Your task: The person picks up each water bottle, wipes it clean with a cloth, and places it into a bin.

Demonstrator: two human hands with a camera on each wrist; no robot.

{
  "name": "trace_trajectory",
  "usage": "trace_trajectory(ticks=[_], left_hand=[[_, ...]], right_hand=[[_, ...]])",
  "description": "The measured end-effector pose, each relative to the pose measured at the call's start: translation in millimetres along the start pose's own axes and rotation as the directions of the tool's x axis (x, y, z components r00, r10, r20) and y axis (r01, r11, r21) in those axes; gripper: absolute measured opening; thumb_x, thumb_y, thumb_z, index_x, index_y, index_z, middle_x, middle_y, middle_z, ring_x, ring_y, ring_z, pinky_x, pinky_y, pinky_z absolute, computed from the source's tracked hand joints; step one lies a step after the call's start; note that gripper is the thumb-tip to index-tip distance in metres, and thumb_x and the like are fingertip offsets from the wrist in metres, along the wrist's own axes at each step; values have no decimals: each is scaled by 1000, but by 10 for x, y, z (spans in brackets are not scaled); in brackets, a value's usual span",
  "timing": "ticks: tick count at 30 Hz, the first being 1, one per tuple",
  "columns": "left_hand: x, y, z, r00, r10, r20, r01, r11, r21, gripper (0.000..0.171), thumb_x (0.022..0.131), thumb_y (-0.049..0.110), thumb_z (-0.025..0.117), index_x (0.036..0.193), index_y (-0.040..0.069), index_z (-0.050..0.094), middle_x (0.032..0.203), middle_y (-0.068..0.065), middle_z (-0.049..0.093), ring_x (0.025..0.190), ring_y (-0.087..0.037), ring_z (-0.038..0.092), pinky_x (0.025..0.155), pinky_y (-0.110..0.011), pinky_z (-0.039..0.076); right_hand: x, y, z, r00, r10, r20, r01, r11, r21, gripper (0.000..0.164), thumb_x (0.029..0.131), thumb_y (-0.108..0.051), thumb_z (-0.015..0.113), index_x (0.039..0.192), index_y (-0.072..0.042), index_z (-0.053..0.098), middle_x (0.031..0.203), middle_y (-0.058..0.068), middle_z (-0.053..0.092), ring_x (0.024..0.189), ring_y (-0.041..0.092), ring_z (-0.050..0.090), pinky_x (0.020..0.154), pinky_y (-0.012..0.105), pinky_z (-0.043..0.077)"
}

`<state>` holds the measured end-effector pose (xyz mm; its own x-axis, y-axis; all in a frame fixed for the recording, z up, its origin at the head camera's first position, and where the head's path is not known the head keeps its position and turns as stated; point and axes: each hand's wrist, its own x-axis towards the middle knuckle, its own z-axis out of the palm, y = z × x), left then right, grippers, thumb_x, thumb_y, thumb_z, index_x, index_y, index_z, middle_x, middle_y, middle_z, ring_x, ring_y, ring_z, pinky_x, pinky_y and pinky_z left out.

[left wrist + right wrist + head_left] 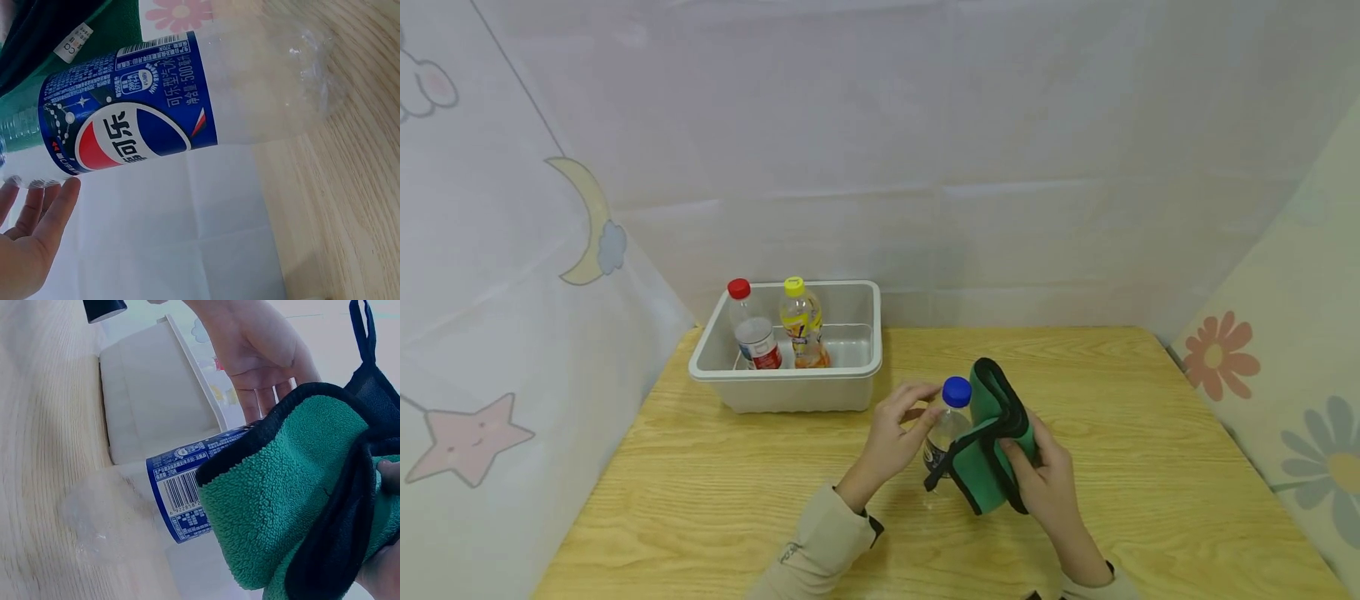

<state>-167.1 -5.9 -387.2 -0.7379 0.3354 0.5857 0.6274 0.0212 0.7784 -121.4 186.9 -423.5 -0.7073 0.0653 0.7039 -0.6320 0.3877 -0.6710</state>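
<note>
A clear plastic cola bottle [950, 427] with a blue cap [957, 392] stands upright near the middle of the wooden table. Its blue label [159, 103] shows in the left wrist view. My left hand [891, 429] is at the left side of its upper part, fingers extended, with fingertips at the bottle's surface. On the other side, my right hand [1048, 479] grips a folded green towel [281, 487] with black edging and a hanging loop. The towel lies against the bottle's right side and hides part of it.
A light grey plastic bin [797, 392] stands at the back left of the table [1150, 467]. Inside are a red-capped bottle [752, 329] and a yellow-capped bottle [803, 321]. A white sheet [1000, 167] hangs behind the table.
</note>
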Motion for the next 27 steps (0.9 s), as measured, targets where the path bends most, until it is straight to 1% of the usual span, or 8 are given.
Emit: trace_trajectory(ticks=[2, 6, 10, 14, 17, 22, 27], left_hand=[[-11, 2, -1, 1000, -15, 11, 15, 1000, -17, 26, 85, -10, 56, 110, -13, 56, 106, -26, 55, 96, -40, 55, 77, -39, 52], [-35, 7, -6, 999, -31, 37, 32, 999, -34, 35, 82, -8, 61, 115, -14, 53, 110, -27, 53, 101, -43, 53, 82, -44, 49], [-41, 15, -8, 999, -38, 38, 39, 998, -43, 41, 78, -8, 65, 116, -14, 52, 111, -27, 51, 103, -43, 51, 84, -46, 47], [-35, 19, -4, 999, -35, 34, 37, 997, -61, 41, 78, -9, 65, 116, -15, 51, 110, -29, 51, 103, -46, 50, 83, -49, 47], [-37, 16, 0, 999, -37, 35, 40, 997, -68, 42, 77, -9, 65, 116, -15, 51, 110, -29, 50, 103, -47, 50, 83, -50, 47], [-45, 1, 5, 999, -41, 33, 44, 996, -74, 42, 77, -10, 66, 117, -15, 51, 109, -29, 51, 102, -47, 50, 83, -50, 47], [-47, -7, 7, 998, -42, 36, 45, 996, -75, 42, 77, -10, 65, 117, -15, 51, 108, -30, 50, 101, -47, 49, 82, -50, 47]], right_hand=[[-1, -9, 5, 1000, -2, -4, 2, 1000, -4, 48, 73, 25, 55, 119, 11, 52, 114, -14, 56, 93, -1, 56, 73, 10, 45], [-1, -21, 2, 1000, 11, 20, -11, 1000, -19, 47, 75, 23, 55, 120, 11, 51, 115, -18, 55, 94, -2, 56, 74, 11, 46], [5, -18, 10, 999, 22, 45, -21, 999, -26, 47, 76, 22, 56, 121, 10, 50, 116, -18, 54, 95, -1, 55, 75, 11, 46], [-5, 4, 33, 999, 11, 39, -10, 999, -35, 48, 75, 22, 56, 121, 9, 51, 115, -14, 55, 95, -1, 55, 74, 11, 46], [-28, 32, 50, 1000, 12, 24, -11, 999, -45, 48, 74, 23, 57, 119, 9, 52, 110, -12, 57, 91, -2, 56, 71, 10, 46], [-71, 60, 77, 999, 48, 21, -47, 997, -61, 47, 74, 23, 57, 119, 8, 54, 106, -14, 58, 86, -2, 57, 67, 11, 47], [-125, 98, 101, 996, 85, 33, -84, 996, -37, 44, 77, 22, 56, 118, 7, 54, 105, -16, 58, 85, -2, 58, 65, 12, 48]])
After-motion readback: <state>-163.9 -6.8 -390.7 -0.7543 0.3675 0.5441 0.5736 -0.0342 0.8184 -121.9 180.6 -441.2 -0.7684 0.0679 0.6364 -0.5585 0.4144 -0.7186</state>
